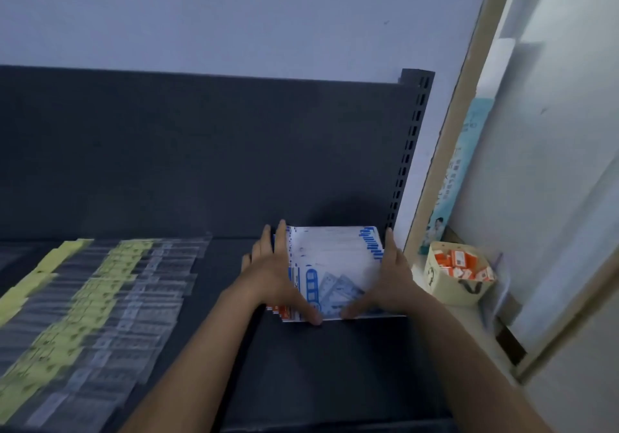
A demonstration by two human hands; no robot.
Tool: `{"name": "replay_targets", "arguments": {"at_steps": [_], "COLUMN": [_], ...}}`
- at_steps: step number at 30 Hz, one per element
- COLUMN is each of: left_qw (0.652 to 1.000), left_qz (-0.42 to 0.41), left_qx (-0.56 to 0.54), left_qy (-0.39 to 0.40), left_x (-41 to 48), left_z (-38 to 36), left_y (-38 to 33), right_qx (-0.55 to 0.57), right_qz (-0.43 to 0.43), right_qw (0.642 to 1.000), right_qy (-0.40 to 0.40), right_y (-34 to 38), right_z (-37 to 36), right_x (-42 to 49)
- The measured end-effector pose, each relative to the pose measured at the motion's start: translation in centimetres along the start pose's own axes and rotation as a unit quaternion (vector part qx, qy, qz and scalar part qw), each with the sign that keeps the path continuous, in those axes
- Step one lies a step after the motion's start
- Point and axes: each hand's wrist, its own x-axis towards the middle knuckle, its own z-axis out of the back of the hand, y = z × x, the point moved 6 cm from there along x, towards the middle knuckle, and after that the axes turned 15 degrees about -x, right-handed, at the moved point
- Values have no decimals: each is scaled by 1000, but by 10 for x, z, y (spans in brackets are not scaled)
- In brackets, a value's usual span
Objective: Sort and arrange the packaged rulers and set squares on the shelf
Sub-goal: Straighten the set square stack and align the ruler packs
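At lower left, overlapping rows of packaged rulers (100, 298) (yellow headers, blurred) lie on the dark shelf (318, 365). Right of centre, the left hand (274, 275) presses flat, fingers straight, against the stack of set-square packs (335, 255). The right hand (392, 281) does likewise opposite. A box (459, 295) of orange items sits far right.

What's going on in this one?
A person is squaring up a stack of white-and-blue set square packs on the dark shelf, near its right end. The left hand presses flat against the stack's left side, the right hand against its right side, thumbs at the front edge. Overlapping rows of packaged rulers lie to the left.
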Motion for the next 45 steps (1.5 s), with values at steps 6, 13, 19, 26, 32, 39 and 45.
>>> {"name": "replay_targets", "arguments": {"at_steps": [6, 13, 19, 26, 32, 39, 45], "left_qw": [992, 976, 926, 883, 880, 905, 913], "left_qz": [82, 75, 48, 41, 7, -150, -118], "left_qx": [-91, -201, -372, -467, -474, -380, -385], "left_qy": [32, 28, 28, -8, -1, -120, -61], "left_x": [26, 44, 49, 52, 47, 34, 35], "left_z": [1, -4, -6, -7, -3, 30, 29], "left_y": [4, 10, 4, 3, 2, -5, 8], "right_qx": [62, 135, 186, 224, 268, 275, 292], "right_qz": [-20, 47, 64, 63, 111, 218, 205], "right_qw": [998, 990, 980, 973, 956, 923, 928], "right_qy": [17, -9, -1, 6, -33, -157, -104], "right_y": [-3, -3, -5, -10, -8, 9, 4], "right_z": [-1, -6, -6, -4, -1, 9, 3], "right_x": [36, 59, 73, 74, 70, 56, 60]}}
